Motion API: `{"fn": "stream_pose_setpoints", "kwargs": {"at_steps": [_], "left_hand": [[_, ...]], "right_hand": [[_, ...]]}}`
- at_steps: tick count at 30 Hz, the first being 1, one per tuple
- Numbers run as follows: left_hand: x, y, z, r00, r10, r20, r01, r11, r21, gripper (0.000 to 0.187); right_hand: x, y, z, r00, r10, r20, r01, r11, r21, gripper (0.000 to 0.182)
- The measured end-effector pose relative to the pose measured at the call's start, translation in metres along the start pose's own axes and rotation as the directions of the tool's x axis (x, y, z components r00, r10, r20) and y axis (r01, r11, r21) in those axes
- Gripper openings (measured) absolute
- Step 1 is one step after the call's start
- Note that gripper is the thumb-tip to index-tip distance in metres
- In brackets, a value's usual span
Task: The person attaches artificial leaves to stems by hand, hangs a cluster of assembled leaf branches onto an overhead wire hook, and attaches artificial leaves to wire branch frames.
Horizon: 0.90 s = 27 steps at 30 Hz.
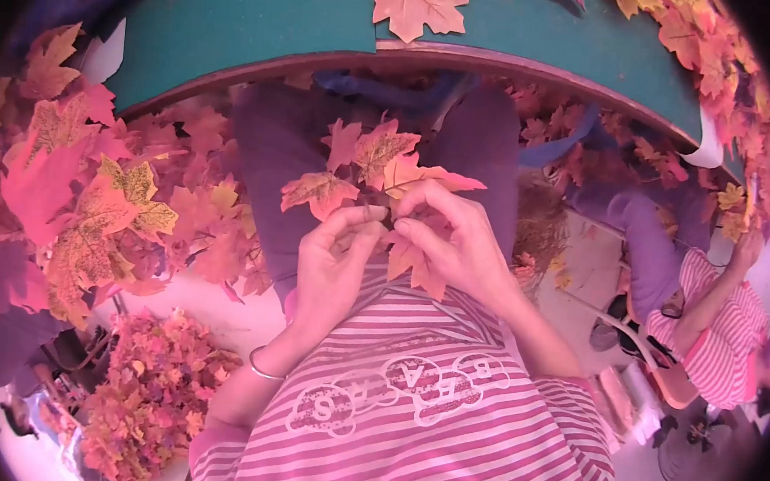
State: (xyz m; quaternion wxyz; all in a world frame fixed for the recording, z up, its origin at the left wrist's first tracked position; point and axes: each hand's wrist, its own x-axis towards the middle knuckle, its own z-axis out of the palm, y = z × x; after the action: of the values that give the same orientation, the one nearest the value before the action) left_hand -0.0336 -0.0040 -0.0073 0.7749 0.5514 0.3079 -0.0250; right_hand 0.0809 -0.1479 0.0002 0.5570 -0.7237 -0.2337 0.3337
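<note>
Teal table edge (239, 21) arcing across the top of the frame, heaps of artificial maple leaves to either side.

Far left: loose pile of red and orange leaves (89, 208), too many to count; lower left, one dense bunch of small leaves (151, 394). Centre: two hands meeting over a striped shirt (417, 406). Left hand (333, 268), one bangle (262, 368) at the wrist, fingers curled, thumb and forefinger pinched on the stem of a leaf sprig (373, 167). Right hand (457, 242) curled likewise, fingertips closed on the same stem and on one orange leaf below. About five leaves on the sprig, long axis running up the frame, tips fanned toward the table. Upper centre: one single leaf (419, 4) flat on the table. Far right: second person in a striped top (721, 339), one arm raised among more leaves.
</note>
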Motion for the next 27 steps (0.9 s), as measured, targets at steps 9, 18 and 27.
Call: {"fn": "stream_pose_setpoints", "kwargs": {"at_steps": [9, 18, 27], "left_hand": [[-0.006, -0.007, -0.017, 0.973, -0.204, 0.112, 0.23, 0.91, -0.344, 0.029], [0.001, -0.002, -0.003, 0.976, -0.129, 0.174, 0.181, 0.928, -0.327, 0.054], [-0.001, -0.014, 0.007, 0.967, -0.027, 0.254, 0.039, 0.998, -0.041, 0.051]], "right_hand": [[0.006, 0.008, 0.005, 0.997, -0.048, 0.053, 0.045, 0.998, 0.04, 0.012], [0.001, 0.012, -0.007, 1.0, 0.005, -0.009, -0.003, 0.99, 0.141, 0.013], [-0.009, 0.018, -0.011, 0.986, -0.094, -0.139, 0.112, 0.985, 0.129, 0.013]]}}
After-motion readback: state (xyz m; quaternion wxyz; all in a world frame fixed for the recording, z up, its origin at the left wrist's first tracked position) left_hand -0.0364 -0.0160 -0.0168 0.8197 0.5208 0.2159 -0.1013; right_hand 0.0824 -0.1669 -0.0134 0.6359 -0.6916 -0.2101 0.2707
